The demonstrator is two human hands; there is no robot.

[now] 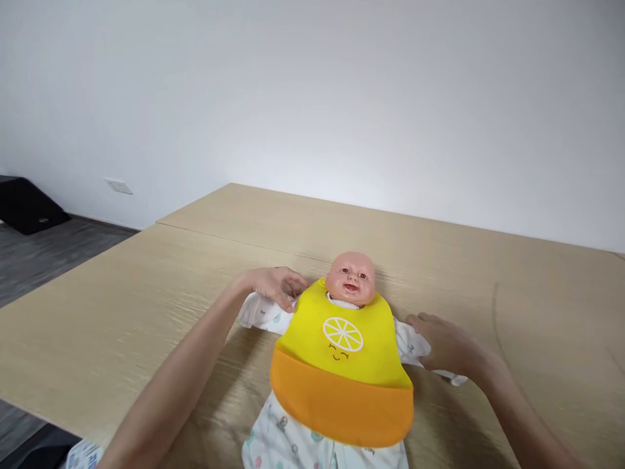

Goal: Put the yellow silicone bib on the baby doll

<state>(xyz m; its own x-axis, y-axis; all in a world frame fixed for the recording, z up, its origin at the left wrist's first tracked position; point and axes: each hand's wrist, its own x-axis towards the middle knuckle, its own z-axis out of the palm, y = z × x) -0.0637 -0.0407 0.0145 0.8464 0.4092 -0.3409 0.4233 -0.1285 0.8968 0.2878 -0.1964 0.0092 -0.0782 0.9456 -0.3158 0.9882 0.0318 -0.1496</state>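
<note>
A bald baby doll [350,277] lies on its back on the wooden table, its head toward the wall and its arms spread. It wears white patterned clothes [288,433] and a yellow bib [312,326] with a citrus slice and a smiling face. The bib's orange catch pocket [342,404] spreads over the doll's belly. My left hand [278,284] is closed around the sleeve near the shoulder, thumb and fingers bent by the bib's edge. On the other side, my right hand [444,342] grips the opposite sleeve [411,342]; its fingertips are partly hidden.
The light wooden table [122,293] has a seam across it and reaches to the white wall [312,117]. A black object [29,205] stands on the dark floor at the left. Part of a patterned white item [84,454] shows below the table's front edge.
</note>
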